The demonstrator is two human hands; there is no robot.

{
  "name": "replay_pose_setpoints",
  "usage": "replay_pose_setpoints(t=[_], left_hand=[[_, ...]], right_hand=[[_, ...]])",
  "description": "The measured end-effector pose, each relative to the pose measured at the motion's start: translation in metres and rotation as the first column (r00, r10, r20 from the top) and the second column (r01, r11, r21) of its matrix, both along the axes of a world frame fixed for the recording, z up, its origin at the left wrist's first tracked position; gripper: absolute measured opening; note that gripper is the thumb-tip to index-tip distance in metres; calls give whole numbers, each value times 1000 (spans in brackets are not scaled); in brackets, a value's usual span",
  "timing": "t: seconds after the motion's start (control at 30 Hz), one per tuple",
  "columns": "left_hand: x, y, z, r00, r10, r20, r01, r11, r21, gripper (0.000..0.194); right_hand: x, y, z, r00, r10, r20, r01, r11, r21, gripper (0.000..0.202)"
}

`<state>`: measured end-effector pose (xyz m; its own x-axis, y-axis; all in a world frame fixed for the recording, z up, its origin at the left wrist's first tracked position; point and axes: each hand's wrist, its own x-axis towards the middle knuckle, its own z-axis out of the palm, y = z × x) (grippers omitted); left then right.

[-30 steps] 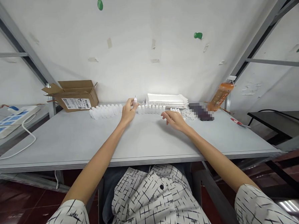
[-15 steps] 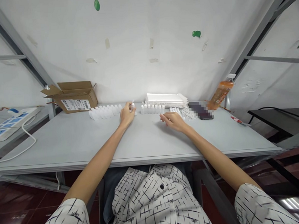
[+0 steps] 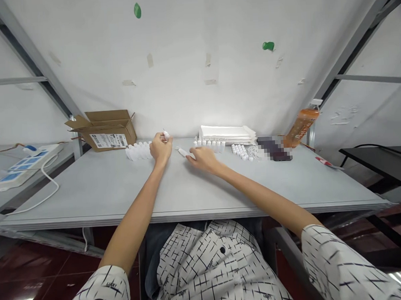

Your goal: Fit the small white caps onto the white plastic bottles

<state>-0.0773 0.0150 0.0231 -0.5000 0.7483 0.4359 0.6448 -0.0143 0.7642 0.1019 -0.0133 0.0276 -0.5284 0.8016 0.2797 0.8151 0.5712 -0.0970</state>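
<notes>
l hand [image 3: 161,147] grasping a small white bottle [image 3: 166,134] — pinched btwn thumb & fingers, tip poking up above the grip, slightly tilted. r hand [image 3: 202,158] has its fingertips at a second white bottle [image 3: 182,152], tilted over on the l side of them — can't tell if it's gripped or just touched. row of bottles [image 3: 213,146] just behind r hand, on the table [image 3: 189,191].

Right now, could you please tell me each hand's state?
Left hand: closed on a small bottle.
Right hand: fingers at a tilted bottle; grip cannot be told.
</notes>
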Motion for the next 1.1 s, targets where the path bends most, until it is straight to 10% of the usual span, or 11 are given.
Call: replay_pose_setpoints(t=[0.2, 0.47, 0.83, 1.1], left_hand=[[-3, -8, 9, 997, 80, -10, -79, 996, 50, 19], [0, -10, 10, 998, 38, -56, -35, 998, 61, 20], [14, -4, -6, 981, -166, -105, 158, 984, -79, 22], [34, 0, -21, 955, -296, -25, 290, 948, -134, 22]], right_hand=[[-65, 22, 2, 987, -80, 136, 94, 991, -100, 29], [-56, 20, 9, 984, -46, 170, 71, 987, -142, 29], [74, 2, 29, 884, 113, -453, -311, 866, -391, 19], [160, 53, 13, 691, -215, -690, 114, 975, -190, 33]])
